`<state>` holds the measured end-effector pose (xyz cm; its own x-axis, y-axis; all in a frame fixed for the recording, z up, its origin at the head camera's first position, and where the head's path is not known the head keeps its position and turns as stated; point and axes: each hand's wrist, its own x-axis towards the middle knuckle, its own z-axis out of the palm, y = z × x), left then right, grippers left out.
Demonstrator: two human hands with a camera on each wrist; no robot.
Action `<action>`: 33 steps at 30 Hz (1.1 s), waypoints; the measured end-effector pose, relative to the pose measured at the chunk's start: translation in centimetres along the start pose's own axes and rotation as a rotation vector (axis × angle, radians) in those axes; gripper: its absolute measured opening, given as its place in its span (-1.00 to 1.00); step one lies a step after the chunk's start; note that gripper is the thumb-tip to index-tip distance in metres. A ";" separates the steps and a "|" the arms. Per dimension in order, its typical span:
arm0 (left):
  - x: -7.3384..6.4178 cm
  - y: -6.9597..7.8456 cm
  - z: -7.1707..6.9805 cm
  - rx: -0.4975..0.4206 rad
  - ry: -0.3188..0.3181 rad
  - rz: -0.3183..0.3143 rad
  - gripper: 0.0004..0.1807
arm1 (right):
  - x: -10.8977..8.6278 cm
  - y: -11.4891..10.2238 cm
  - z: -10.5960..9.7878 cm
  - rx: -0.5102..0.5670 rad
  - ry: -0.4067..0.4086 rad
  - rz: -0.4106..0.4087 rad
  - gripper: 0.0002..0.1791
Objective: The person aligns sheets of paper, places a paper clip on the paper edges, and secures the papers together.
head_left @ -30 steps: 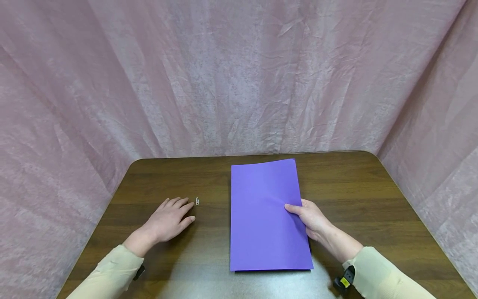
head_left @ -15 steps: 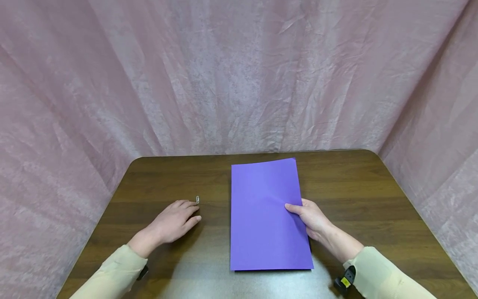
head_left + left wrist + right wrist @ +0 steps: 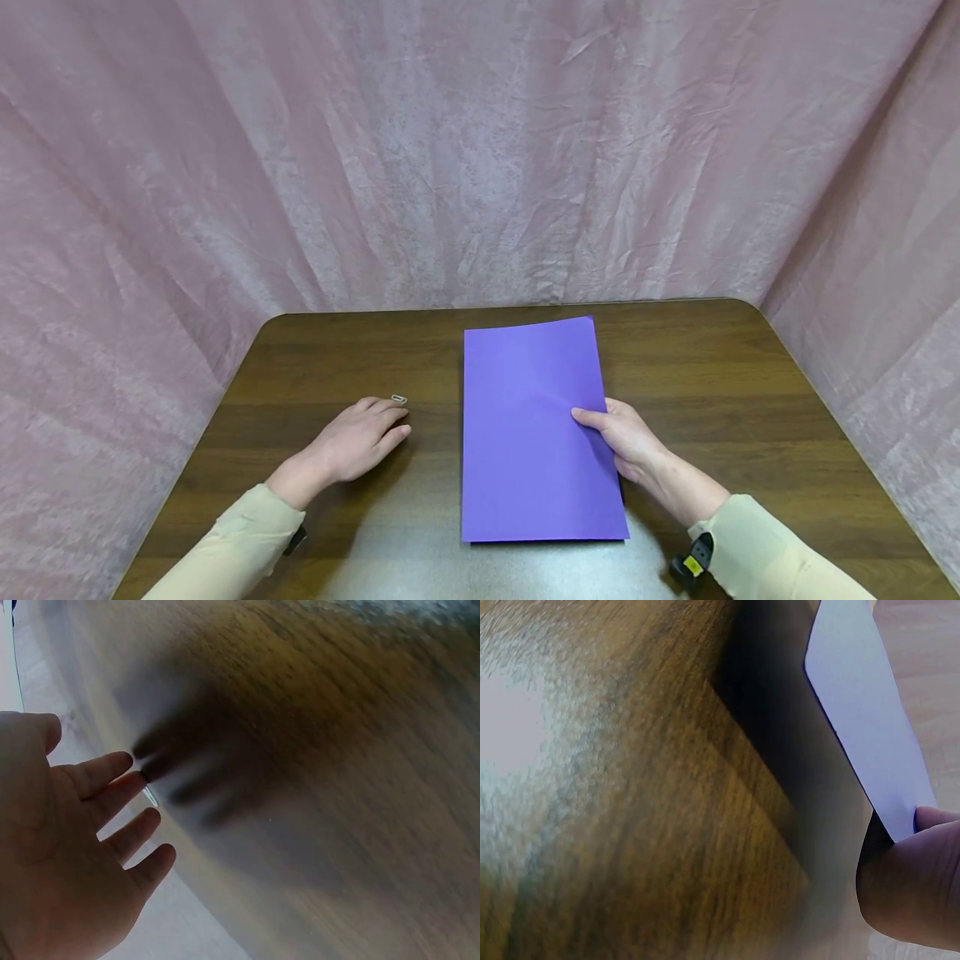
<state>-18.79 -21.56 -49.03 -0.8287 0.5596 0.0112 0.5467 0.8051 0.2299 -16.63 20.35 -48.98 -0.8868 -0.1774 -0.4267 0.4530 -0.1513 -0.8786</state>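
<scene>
A small silver paper clip (image 3: pixel 399 399) lies on the wooden table at the fingertips of my left hand (image 3: pixel 360 442). That hand is palm down with loosely straight fingers. In the left wrist view, the clip (image 3: pixel 151 796) shows just beyond a fingertip, and the fingers (image 3: pixel 116 799) are spread. My right hand (image 3: pixel 633 437) grips the right edge of purple paper (image 3: pixel 532 450), thumb on top and the other fingers underneath. Whether it is one sheet or a folded stack I cannot tell. The right wrist view shows the paper (image 3: pixel 866 705) raised off the table above its shadow.
The brown wooden table (image 3: pixel 337 350) has rounded far corners. Pink velvet curtains (image 3: pixel 480 167) hang behind it and at both sides. A dark band with a yellow patch (image 3: pixel 692 567) is on the right wrist.
My left hand has slid to the right. The paper clip, earlier pointing away from me, has turned to lie sideways against the fingertips. The right hand and the purple paper have stayed put.
</scene>
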 end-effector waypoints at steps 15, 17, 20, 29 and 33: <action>0.2 -0.1 -0.5 -0.014 0.005 -0.023 -0.45 | 0.0 0.0 -0.1 -0.001 0.006 -0.001 -0.69; 0.2 -0.4 -1.0 -0.013 0.024 -0.029 -0.44 | -0.1 0.0 -0.1 0.000 0.006 -0.003 -0.71; 0.4 -1.0 -2.0 -0.005 0.066 -0.049 -0.48 | -0.1 -0.1 -0.1 -0.001 0.014 -0.005 -0.73; 2.4 -4.2 -3.5 -0.175 0.047 -0.219 -0.78 | -0.2 -0.3 0.2 -0.019 0.014 -0.014 -0.70; 3.3 -5.3 -3.2 -0.195 0.021 -0.242 -0.87 | -0.2 -0.3 0.4 -0.022 0.013 -0.013 -0.67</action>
<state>-24.77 -24.63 -47.11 -0.9355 0.3502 -0.0472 0.3015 0.8607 0.4103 -16.55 20.10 -48.55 -0.8940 -0.1628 -0.4176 0.4391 -0.1322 -0.8886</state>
